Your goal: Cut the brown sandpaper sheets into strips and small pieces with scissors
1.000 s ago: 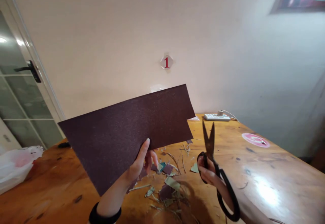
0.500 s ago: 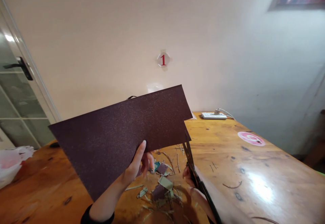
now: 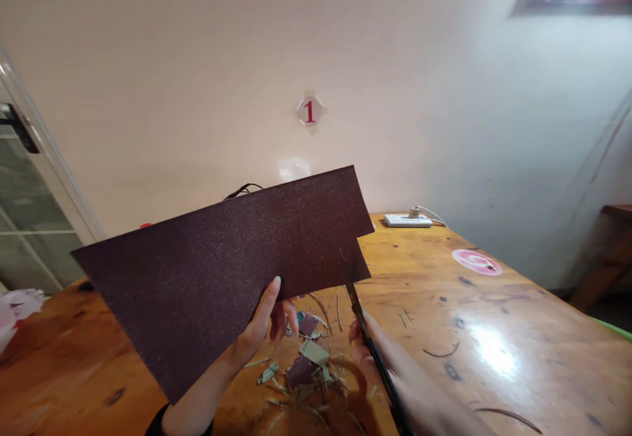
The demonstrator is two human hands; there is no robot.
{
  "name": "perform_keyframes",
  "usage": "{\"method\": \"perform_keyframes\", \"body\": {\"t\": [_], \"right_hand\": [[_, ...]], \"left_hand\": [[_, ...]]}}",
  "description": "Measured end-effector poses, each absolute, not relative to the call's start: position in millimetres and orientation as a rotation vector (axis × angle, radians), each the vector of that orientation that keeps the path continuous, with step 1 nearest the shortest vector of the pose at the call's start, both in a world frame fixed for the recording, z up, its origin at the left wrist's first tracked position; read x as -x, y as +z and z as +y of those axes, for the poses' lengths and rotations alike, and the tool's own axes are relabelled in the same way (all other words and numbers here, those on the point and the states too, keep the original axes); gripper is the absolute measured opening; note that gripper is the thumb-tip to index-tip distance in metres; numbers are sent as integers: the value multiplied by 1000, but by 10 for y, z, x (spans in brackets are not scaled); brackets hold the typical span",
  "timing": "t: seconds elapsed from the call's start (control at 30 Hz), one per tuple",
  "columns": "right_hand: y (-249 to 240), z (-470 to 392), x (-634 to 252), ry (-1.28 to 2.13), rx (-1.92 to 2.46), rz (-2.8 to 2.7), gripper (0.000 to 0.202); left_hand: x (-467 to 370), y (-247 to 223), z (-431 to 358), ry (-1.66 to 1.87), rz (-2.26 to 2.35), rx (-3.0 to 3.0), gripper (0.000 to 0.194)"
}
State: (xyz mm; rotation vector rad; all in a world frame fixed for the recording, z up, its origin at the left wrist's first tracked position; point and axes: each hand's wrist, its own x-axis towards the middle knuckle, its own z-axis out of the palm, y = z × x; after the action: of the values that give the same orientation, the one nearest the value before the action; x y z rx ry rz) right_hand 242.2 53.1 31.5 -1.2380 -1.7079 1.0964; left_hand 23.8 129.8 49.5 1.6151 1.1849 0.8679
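Observation:
My left hand [image 3: 264, 327] holds up a large dark brown sheet of rough paper [image 3: 217, 271] by its lower edge, thumb on the front. The sheet tilts up to the right and has a stepped notch at its right side. My right hand [image 3: 395, 373] grips black scissors [image 3: 368, 344], whose blades point up and enter the sheet's lower right edge. The scissor handles lie hidden below the frame.
Paper scraps and thin strips [image 3: 309, 360] litter the wooden table [image 3: 494, 330] beneath my hands. A white power strip [image 3: 407, 220] lies at the table's far edge, a pink round sticker [image 3: 476, 261] to the right. A white plastic bag [image 3: 12, 311] sits far left.
My right hand swung the scissors left from open air into the sheet's lower right edge, blades closing on it. The view shifted right, so the sheet appears further left.

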Motion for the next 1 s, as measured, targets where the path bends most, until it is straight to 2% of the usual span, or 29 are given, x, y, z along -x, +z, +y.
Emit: {"method": "perform_keyframes", "body": {"t": [0.53,1.0], "right_hand": [[277,553,-2436,1117,1330,-1643,65],[236,564,-2483,1083,1352,-1676,53]], "left_hand": [[-245,521,1259,880,1206,-1584,74],[-274,513,1286,871,1189,-1605,76]]}}
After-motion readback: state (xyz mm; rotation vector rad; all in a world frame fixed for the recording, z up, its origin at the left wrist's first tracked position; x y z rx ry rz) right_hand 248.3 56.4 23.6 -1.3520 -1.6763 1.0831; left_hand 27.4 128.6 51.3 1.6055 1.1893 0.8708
